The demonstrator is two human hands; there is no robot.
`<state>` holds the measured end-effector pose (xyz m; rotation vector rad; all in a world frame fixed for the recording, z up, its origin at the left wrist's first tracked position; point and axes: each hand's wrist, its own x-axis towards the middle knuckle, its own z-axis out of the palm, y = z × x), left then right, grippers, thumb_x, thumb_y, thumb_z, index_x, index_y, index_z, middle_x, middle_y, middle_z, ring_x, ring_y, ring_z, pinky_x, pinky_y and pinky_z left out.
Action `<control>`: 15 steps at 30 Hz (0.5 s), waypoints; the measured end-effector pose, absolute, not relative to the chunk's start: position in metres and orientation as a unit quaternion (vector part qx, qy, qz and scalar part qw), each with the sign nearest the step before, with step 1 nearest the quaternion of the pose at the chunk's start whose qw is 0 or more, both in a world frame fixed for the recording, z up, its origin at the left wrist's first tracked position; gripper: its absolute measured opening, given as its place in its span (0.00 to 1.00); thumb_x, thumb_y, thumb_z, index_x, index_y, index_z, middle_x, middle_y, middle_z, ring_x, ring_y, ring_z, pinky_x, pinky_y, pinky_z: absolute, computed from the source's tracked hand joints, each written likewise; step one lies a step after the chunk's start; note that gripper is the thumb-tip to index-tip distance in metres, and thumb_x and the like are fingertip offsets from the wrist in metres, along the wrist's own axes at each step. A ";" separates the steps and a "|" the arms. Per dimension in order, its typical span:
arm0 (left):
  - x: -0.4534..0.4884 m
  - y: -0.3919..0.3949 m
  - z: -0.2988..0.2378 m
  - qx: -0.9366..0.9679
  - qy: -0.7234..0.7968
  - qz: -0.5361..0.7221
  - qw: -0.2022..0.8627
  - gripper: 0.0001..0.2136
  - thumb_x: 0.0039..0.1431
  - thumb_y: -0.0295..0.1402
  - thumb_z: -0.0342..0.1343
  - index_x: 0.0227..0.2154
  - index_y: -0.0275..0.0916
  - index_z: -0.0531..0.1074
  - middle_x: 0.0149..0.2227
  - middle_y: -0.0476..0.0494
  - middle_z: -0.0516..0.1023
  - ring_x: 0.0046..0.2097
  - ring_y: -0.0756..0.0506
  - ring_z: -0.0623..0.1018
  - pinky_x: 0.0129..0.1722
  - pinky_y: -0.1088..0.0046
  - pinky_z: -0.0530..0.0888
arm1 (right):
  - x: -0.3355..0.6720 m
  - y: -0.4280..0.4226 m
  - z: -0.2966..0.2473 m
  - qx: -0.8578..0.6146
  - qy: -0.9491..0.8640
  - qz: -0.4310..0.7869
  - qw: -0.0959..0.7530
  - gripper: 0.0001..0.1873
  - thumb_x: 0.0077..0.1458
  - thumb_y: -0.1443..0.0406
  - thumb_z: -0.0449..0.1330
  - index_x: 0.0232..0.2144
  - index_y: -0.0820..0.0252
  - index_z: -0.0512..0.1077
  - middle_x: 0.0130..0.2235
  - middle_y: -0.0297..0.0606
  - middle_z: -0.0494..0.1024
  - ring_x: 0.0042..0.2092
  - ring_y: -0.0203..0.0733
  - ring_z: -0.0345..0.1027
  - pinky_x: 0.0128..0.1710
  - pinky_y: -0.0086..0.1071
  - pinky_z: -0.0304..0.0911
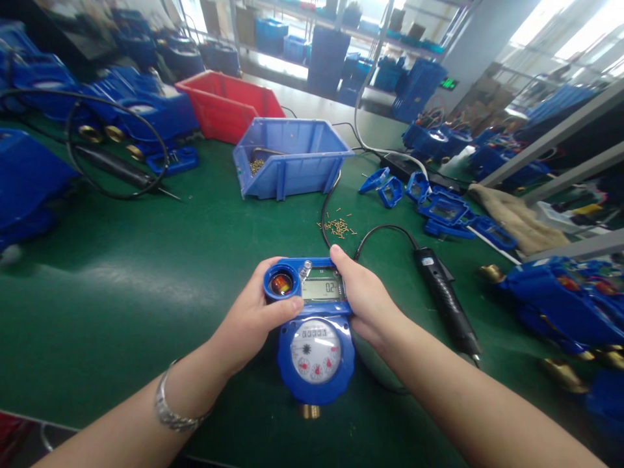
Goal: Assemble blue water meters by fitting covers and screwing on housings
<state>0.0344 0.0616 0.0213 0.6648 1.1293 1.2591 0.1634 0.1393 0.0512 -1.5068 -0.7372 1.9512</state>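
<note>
A blue water meter point(316, 351) with a white dial and a brass end lies in front of me, its digital display point(319, 289) facing up. My left hand point(258, 302) grips the display housing's left side, thumb beside the round socket. On the right side, my right hand point(363, 292) holds the same housing with its thumb along the top corner. The fingers beneath the housing are hidden. Small brass screws point(340, 227) lie scattered just beyond the meter. A black electric screwdriver point(446, 299) rests right of my right hand.
A blue bin point(307, 175) holding small brass parts stands ahead, with a red bin point(229, 97) behind it. Blue plastic frames point(443, 207) lie at right. Another screwdriver point(117, 166) with a looped cable is at left. More blue meters point(575, 305) crowd both sides.
</note>
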 end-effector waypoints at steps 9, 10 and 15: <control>0.036 0.063 0.012 0.256 0.463 0.561 0.637 0.32 0.44 0.33 0.65 0.53 0.37 0.61 0.49 0.37 0.73 0.51 0.37 0.72 0.51 0.60 0.67 | 0.166 0.137 0.044 -0.539 -0.304 0.729 0.290 0.13 0.57 0.59 0.54 0.32 0.63 0.72 0.22 0.36 0.77 0.25 0.41 0.72 0.29 0.33 0.69; 0.038 0.062 0.011 0.245 0.461 0.560 0.643 0.32 0.44 0.34 0.65 0.53 0.36 0.61 0.50 0.37 0.73 0.51 0.37 0.72 0.52 0.60 0.67 | 0.166 0.138 0.044 -0.539 -0.310 0.726 0.293 0.13 0.57 0.59 0.54 0.32 0.63 0.72 0.22 0.36 0.77 0.25 0.41 0.72 0.29 0.33 0.68; 0.043 0.058 0.014 0.197 0.449 0.529 0.692 0.26 0.47 0.38 0.62 0.48 0.33 0.67 0.46 0.34 0.76 0.46 0.37 0.76 0.49 0.60 0.70 | 0.167 0.139 0.038 -0.530 -0.344 0.716 0.298 0.14 0.57 0.57 0.53 0.34 0.62 0.72 0.22 0.37 0.77 0.26 0.42 0.72 0.29 0.33 0.68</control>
